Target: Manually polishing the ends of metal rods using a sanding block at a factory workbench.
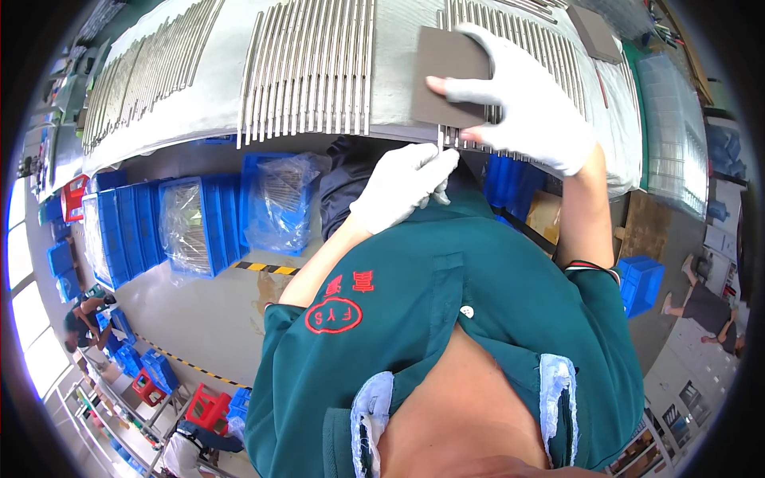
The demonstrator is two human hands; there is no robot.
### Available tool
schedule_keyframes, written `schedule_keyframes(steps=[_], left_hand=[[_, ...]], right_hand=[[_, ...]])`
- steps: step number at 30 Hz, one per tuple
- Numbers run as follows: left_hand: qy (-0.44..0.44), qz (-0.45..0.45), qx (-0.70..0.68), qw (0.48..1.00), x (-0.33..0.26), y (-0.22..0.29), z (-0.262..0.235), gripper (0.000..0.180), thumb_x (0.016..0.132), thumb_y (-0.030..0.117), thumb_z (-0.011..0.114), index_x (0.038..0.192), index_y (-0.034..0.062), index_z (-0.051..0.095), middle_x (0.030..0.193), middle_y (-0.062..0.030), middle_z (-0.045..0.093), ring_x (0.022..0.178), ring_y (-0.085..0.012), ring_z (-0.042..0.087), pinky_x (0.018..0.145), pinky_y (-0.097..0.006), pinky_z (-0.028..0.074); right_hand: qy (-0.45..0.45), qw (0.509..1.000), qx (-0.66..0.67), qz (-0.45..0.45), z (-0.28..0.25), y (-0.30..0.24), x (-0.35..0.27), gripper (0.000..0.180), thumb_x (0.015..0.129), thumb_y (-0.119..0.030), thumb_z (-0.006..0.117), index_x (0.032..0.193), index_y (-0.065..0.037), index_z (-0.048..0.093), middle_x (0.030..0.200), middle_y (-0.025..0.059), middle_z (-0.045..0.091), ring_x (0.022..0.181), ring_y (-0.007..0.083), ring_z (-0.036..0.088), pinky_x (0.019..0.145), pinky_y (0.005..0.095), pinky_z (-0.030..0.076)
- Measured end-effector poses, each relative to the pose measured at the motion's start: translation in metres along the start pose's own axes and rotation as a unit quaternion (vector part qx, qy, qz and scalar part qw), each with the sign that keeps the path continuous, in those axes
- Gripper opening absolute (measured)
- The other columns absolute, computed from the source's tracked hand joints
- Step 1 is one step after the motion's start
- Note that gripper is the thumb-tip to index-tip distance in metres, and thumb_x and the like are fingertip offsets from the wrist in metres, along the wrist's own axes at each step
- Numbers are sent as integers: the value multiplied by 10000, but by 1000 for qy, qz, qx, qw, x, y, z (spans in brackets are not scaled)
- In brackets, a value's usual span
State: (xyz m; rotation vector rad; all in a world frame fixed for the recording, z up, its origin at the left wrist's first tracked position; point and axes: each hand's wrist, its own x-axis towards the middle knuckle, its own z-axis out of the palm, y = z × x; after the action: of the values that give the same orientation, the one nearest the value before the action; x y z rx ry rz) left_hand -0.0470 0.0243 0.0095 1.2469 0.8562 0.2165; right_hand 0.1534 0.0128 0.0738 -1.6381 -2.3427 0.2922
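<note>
Along the left of the worktop (223, 103) thin steel rods (143, 72) lie in a slanted row running out toward its front edge, and a second, straighter batch of rods (311, 76) sits side by side near the middle, their ends reaching almost to that edge. Below the edge, blue plastic crates (127, 231) stand on the floor; one crate (191, 227) holds a clear plastic bag with what looks like more rods, and a second bagged crate (279, 199) stands just beside it. The left hand (402, 187), in a white glove, has its grip pinched shut on the end of a single rod (441, 143) that sticks past the worktop's front edge. The right hand (522, 95), also gloved, presses a grey-brown abrasive pad (446, 68) flat on another row of rods (550, 56), thumb across the pad, fingers spread over its far side. A transparent lidded bin (673, 127) sits at the worktop's right end.
</note>
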Motion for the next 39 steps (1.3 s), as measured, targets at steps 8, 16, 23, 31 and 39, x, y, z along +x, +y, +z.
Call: schedule_keyframes(steps=[8, 16, 23, 31, 39], left_hand=[[71, 13, 90, 993, -3, 9, 1, 366, 896, 337, 567, 714, 20, 584, 596, -51, 559, 496, -94, 506, 479, -265, 392], [94, 142, 124, 978, -3, -9, 6, 373, 899, 333, 572, 713, 11, 594, 605, -69, 561, 504, -103, 545, 488, -278, 426], [89, 15, 49, 995, -1, 6, 2, 374, 886, 342, 590, 730, 3, 605, 636, -59, 587, 515, -77, 542, 489, -237, 420], [51, 16, -8, 999, 1, -11, -4, 373, 893, 333, 578, 841, -32, 629, 651, -77, 599, 615, -108, 586, 621, -244, 463], [47, 67, -11, 997, -2, -10, -6, 345, 934, 291, 517, 915, -34, 630, 667, -81, 609, 651, -143, 603, 693, -276, 491]], right_hand=[[63, 995, 5, 76, -19, 23, -41, 626, 660, -414, 745, 1230, -195, 603, 1408, 223, 339, 1271, 383, 373, 1076, 417, 276], [67, 996, -44, -44, 12, -2, -19, 565, 700, -447, 690, 1236, -308, 582, 1323, 253, 393, 1168, 404, 442, 1005, 426, 342], [142, 983, 75, 86, -21, 27, -56, 699, 700, -367, 759, 1321, -172, 505, 1368, 178, 417, 1206, 283, 447, 1024, 354, 326], [373, 863, 278, 197, -17, 45, -75, 783, 753, -377, 732, 1370, -21, 406, 1387, 111, 419, 1253, 209, 410, 1053, 324, 293], [519, 760, 359, 155, -14, 46, -79, 763, 792, -348, 706, 1363, 24, 363, 1359, 113, 427, 1249, 211, 411, 1084, 341, 258]])
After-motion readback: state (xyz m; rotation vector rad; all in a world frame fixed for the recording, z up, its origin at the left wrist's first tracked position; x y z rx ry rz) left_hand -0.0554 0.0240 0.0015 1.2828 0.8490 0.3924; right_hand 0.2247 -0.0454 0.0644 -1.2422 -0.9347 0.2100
